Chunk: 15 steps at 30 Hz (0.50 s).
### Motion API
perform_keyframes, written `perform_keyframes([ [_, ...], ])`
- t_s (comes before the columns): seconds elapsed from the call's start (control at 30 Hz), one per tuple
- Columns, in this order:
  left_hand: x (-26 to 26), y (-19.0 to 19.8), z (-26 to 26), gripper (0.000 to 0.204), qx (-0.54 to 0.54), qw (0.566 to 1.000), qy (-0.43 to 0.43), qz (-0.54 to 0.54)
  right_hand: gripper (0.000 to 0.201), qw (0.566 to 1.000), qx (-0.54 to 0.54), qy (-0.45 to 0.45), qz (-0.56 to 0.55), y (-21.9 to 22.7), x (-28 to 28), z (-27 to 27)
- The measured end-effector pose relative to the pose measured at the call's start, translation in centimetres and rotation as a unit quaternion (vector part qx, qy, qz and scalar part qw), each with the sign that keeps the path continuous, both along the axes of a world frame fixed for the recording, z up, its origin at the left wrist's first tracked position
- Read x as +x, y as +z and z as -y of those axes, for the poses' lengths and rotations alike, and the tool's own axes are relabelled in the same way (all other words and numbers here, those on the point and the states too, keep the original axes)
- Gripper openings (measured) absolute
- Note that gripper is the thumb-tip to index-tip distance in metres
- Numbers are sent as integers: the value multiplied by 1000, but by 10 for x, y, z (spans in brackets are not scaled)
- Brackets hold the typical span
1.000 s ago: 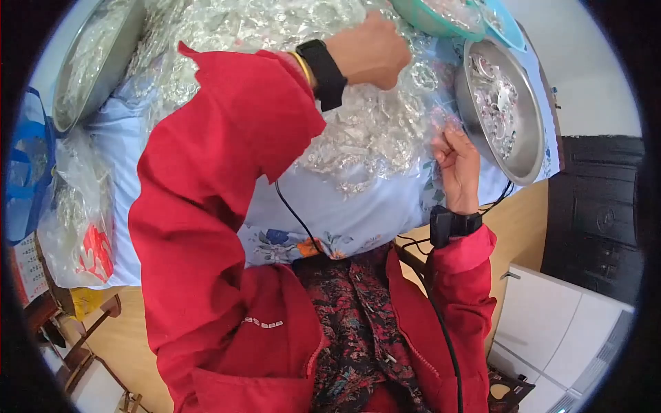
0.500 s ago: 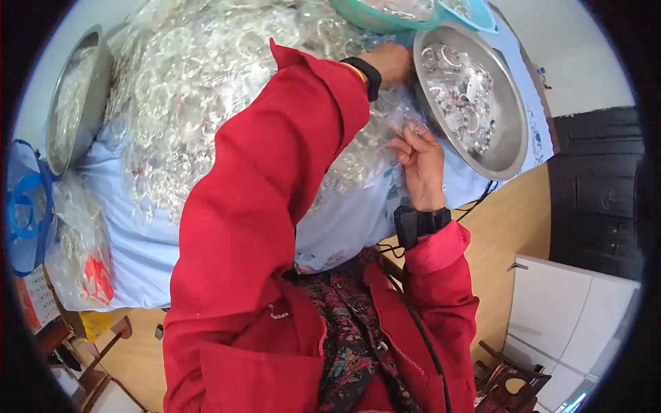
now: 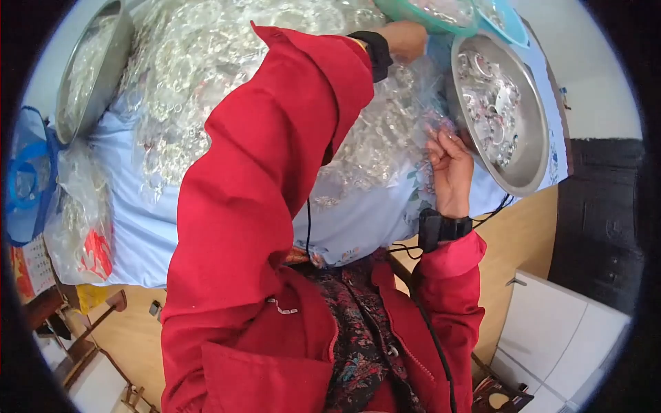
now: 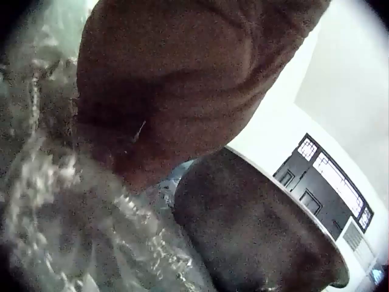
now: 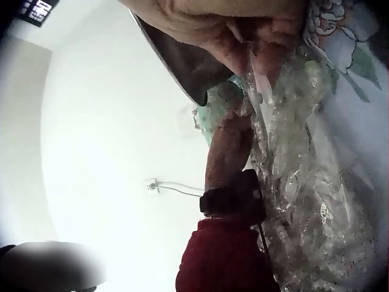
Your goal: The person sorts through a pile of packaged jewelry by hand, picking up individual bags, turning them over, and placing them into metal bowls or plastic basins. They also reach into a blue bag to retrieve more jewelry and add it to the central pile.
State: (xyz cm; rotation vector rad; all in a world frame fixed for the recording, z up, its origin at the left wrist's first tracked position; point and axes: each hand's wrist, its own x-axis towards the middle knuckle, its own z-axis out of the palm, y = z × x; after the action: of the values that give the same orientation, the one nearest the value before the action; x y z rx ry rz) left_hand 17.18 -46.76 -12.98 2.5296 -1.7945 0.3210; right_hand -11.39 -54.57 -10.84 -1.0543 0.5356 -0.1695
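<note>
My right hand (image 3: pixel 452 172) is beside the large steel basin (image 3: pixel 536 131), fingers curled. In the right wrist view its thumb and fingers pinch the edge of a clear plastic bag (image 5: pixel 260 91). My left hand (image 3: pixel 406 40) reaches across to the far side, palm down, close to the green basin (image 3: pixel 463 27). In the left wrist view the hand is dark, low over shiny clear bags (image 4: pixel 146 237), and its fingertips are hidden; I cannot tell whether it holds any plastic. A wide heap of clear bags with silvery small pieces (image 3: pixel 200 82) spreads under my left arm.
Silvery trinkets (image 3: pixel 492 103) lie in the steel basin. A light blue basin (image 3: pixel 513 34) stands behind it. At the left are another metal basin (image 3: pixel 103 76), a plastic bag with red print (image 3: pixel 79 213) and a blue bag (image 3: pixel 27 179). A floral cloth (image 3: pixel 372 234) covers the table.
My left hand has moved right and farther out, from over the heap towards the green basin. The right hand stays beside the steel basin with the plastic. The head view has shifted slightly.
</note>
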Motion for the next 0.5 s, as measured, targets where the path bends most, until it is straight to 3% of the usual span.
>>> perform_keyframes([
  [0.17,11,-3,-7,23,-74,996,-39,9,16,1000,-6,8,-18,5,2,-4],
  [0.2,5,1,-15,24,-145,974,-36,-169,16,1000,-8,10,-16,5,2,-4],
  [0.23,-2,4,-22,26,-210,916,-33,-340,16,1000,-8,11,-14,5,2,-3],
  [0.27,-4,3,-27,28,-265,824,-31,-500,16,1000,-8,8,-15,5,1,-3],
  [0.3,-4,5,-31,28,-262,824,-34,-501,17,1000,-19,14,-14,4,1,-3],
  [0.4,6,4,-34,31,-256,883,-263,-292,18,999,-42,18,-9,3,0,-1],
  [0.43,0,13,-42,31,-254,883,-266,-291,18,999,-42,23,-5,1,0,0],
  [0.5,-27,51,-67,18,-223,782,-123,-568,18,998,-42,35,3,-2,1,1],
])
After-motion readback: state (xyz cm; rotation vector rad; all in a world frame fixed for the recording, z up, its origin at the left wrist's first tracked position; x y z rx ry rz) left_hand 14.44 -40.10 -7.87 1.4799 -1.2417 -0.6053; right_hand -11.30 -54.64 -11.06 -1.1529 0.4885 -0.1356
